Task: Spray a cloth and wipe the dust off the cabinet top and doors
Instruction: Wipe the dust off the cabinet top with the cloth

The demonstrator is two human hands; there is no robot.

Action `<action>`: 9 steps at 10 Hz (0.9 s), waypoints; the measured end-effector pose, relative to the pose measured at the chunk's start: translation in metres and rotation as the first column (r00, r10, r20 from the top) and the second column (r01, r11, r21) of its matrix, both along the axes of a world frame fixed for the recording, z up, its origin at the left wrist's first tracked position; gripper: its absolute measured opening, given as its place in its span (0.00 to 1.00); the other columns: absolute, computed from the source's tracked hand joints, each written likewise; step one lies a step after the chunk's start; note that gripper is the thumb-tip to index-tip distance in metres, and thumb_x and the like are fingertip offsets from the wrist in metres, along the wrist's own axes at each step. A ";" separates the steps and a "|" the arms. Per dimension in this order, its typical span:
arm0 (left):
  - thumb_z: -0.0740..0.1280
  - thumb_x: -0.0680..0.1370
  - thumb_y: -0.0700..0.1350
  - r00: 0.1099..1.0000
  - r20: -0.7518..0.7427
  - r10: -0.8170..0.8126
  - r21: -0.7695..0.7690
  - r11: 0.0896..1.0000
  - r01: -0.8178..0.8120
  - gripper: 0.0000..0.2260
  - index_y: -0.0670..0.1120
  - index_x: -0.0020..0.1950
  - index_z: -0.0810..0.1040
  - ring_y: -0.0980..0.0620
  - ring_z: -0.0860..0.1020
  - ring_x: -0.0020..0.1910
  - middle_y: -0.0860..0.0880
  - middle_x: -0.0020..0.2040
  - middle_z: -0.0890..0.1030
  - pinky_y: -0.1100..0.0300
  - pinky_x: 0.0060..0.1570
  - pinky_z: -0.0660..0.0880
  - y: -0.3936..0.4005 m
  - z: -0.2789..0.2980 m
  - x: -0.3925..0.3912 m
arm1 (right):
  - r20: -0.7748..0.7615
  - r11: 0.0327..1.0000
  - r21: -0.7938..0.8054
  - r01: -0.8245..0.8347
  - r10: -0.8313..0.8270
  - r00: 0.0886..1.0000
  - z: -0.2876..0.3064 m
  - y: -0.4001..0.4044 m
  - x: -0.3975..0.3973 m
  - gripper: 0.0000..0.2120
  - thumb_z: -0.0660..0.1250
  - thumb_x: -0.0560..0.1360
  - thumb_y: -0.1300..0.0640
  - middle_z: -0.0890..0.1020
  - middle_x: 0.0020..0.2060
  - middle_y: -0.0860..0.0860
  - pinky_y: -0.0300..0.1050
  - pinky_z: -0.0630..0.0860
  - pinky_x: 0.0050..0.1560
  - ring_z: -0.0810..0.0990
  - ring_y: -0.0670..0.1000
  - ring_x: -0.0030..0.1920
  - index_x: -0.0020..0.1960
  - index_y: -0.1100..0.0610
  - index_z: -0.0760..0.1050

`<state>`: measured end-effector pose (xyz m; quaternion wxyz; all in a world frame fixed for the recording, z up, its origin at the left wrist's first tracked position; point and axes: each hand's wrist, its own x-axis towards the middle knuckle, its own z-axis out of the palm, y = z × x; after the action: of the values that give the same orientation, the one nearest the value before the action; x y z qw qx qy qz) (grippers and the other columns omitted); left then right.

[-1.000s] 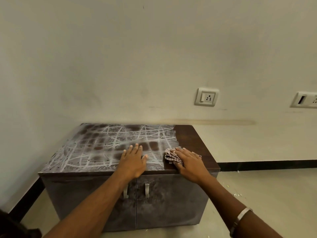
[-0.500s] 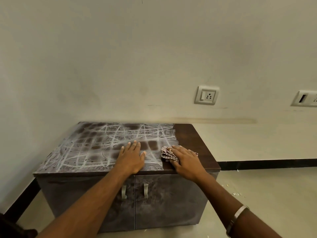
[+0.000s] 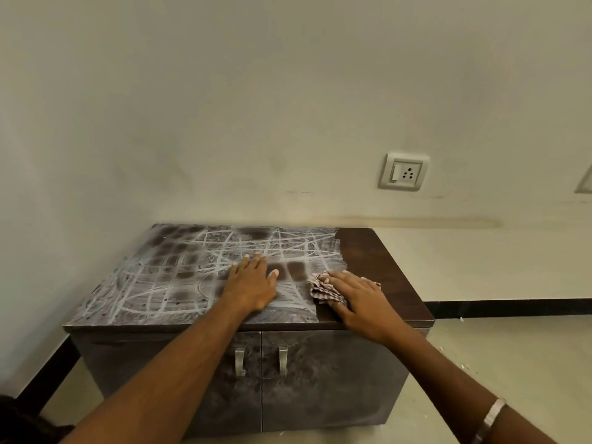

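1. Wiping the cabinet top (image 3: 378, 261) is the step in hand; the doors (image 3: 320, 379) below it look dusty, untouched.
2. Near the cabinet's front right, the right hand (image 3: 362, 299) presses the cloth (image 3: 323, 288) with straight fingers.
3. The left hand (image 3: 253, 286) lies flat mid-cabinet, holding nothing.
4. Next, the cloth must sweep left and toward the cabinet's back, across the dust (image 3: 179, 274).

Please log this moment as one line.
step: cabinet top part wiped | right hand: presses checked cloth at dust edge | left hand: flat on dust | doors: dusty
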<state>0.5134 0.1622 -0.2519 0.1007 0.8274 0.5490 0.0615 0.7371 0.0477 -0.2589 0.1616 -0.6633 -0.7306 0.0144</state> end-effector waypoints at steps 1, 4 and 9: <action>0.45 0.83 0.56 1.000 0.005 -0.009 0.008 1.000 0.009 0.27 0.46 0.79 0.48 0.47 0.44 0.78 0.47 0.80 0.47 0.48 0.75 0.41 0.005 0.000 0.001 | 0.005 1.000 -0.001 -0.030 0.030 1.000 0.000 -0.004 0.015 0.25 0.57 0.79 0.43 0.60 0.75 0.42 0.46 0.49 0.73 0.55 0.45 0.75 0.75 0.44 0.57; 0.45 0.83 0.56 1.000 -0.007 -0.016 0.004 1.000 0.016 0.27 0.46 0.79 0.46 0.46 0.43 0.78 0.47 0.80 0.46 0.48 0.76 0.41 0.009 -0.003 0.005 | 0.005 1.000 0.000 0.014 -0.014 1.000 -0.001 0.013 0.003 0.25 0.57 0.79 0.44 0.59 0.75 0.41 0.46 0.47 0.73 0.54 0.44 0.75 0.75 0.44 0.58; 0.45 0.83 0.56 1.000 -0.002 -0.028 0.000 1.000 0.028 0.27 0.46 0.79 0.47 0.46 0.44 0.78 0.47 0.80 0.46 0.48 0.76 0.42 0.014 0.000 0.012 | 0.011 1.000 0.007 -0.023 0.023 1.000 -0.002 0.018 0.015 0.25 0.58 0.79 0.44 0.61 0.75 0.42 0.46 0.49 0.72 0.56 0.45 0.75 0.75 0.45 0.59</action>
<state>0.5252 0.1761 -0.2522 0.1011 0.8352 0.5374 0.0594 0.7516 0.0659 -0.2604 0.1598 -0.6543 -0.7391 0.0099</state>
